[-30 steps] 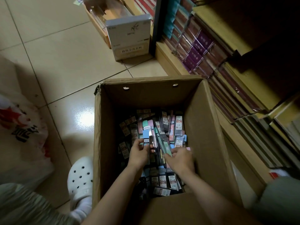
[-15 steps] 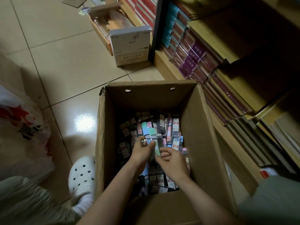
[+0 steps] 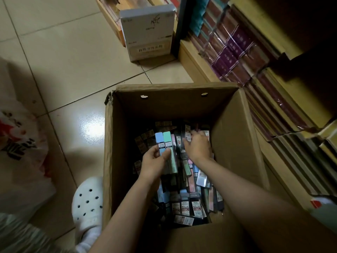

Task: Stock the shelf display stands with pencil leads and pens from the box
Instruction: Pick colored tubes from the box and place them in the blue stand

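An open cardboard box [image 3: 235, 136] stands on the tiled floor, its bottom covered with several pencil lead packs [image 3: 189, 203]. My left hand [image 3: 155, 161] grips a small bunch of pastel lead cases [image 3: 164, 141], blue, green and pink, lifted upright above the pile. My right hand [image 3: 197, 145] reaches deeper into the box, its fingers spread down on the dark packs at the far side; whether it holds one is hidden.
A white carton [image 3: 148, 31] stands on the floor beyond the box. Low shelves of wrapped notebooks [image 3: 237, 50] run along the right. A plastic bag [image 3: 20, 148] lies at the left, and a white clog [image 3: 87, 201] rests beside the box.
My left hand has lifted the pastel cases up out of the pile. My right hand has let go near them and moved forward to the far packs. The view has shifted closer.
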The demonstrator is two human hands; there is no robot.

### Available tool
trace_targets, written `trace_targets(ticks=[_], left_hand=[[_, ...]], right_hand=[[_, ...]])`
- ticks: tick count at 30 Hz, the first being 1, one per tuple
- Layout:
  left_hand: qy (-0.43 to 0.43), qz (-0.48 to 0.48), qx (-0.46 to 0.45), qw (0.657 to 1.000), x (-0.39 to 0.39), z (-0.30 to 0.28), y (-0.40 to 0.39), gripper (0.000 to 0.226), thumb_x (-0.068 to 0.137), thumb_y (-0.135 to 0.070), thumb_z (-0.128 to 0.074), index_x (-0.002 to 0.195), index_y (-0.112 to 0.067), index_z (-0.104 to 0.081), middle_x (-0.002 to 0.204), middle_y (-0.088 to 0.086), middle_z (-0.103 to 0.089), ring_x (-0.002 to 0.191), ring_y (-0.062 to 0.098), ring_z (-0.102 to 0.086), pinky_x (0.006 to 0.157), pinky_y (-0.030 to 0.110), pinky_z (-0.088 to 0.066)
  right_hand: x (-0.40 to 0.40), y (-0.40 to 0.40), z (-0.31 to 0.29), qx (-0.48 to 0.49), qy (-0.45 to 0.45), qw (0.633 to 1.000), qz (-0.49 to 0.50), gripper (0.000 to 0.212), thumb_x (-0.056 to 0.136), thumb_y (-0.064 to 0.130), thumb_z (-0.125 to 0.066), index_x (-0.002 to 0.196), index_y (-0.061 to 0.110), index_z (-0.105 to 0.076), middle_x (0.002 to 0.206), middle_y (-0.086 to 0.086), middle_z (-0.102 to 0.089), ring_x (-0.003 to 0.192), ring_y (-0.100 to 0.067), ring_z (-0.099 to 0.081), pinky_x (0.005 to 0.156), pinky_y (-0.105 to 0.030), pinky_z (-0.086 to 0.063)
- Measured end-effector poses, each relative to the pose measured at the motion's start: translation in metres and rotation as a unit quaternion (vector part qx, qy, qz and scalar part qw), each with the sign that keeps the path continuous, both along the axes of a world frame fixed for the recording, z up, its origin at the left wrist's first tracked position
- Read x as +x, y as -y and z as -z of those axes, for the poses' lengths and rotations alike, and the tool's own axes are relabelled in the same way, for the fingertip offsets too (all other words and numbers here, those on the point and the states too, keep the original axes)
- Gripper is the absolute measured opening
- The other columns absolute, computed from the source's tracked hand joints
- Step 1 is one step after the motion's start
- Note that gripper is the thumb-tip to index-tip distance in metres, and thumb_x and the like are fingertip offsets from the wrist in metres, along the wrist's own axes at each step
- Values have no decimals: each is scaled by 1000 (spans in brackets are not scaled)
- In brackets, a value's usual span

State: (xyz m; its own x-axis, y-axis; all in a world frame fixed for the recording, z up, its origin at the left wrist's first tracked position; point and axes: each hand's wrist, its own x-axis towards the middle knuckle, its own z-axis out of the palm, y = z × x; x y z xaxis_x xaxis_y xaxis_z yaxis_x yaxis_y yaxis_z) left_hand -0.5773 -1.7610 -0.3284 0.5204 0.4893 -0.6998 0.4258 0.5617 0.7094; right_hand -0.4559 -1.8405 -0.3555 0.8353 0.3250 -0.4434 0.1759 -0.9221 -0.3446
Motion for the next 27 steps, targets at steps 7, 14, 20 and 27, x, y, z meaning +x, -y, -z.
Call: trace_targets(ticks=[7, 14, 20, 27], left_hand=[[-45, 3, 22, 999, 1, 14, 1, 20, 90, -7, -65, 109, -12, -61, 99, 4, -72, 88, 17, -69, 71, 28, -58], [-57, 4, 23, 998, -1, 14, 0, 19, 90, -9, -66, 107, -17, -60, 100, 4, -71, 92, 21, -69, 77, 40, -59], [-36, 9, 30, 999, -1, 7, -2, 20, 92, -5, -62, 106, -18, -56, 90, -1, -71, 69, 5, -70, 51, 21, -54], [48, 89, 45, 994, 11, -53, 0, 25, 92, -4, -60, 115, -12, -53, 104, 12, -70, 91, 27, -70, 76, 49, -59]], right_hand=[[1, -13, 5, 13, -11, 995, 94, 51, 90, 30, -69, 134, 11, -51, 144, -7, -43, 130, -30, -45, 103, -45, -40], [4, -12, 4, 25, -61, 995, 78, 59, 86, 23, -74, 138, 10, -48, 151, -12, -37, 136, -32, -40, 108, -42, -40], [-4, 5, -3, 108, -93, 985, 97, 44, 89, 17, -71, 131, 17, -56, 125, -5, -61, 104, -23, -62, 88, -36, -54], [-9, 38, -74, 243, -278, 914, 166, 90, 81, -10, -69, 151, 24, -24, 113, -8, -65, 100, -23, -65, 62, -28, -57]])
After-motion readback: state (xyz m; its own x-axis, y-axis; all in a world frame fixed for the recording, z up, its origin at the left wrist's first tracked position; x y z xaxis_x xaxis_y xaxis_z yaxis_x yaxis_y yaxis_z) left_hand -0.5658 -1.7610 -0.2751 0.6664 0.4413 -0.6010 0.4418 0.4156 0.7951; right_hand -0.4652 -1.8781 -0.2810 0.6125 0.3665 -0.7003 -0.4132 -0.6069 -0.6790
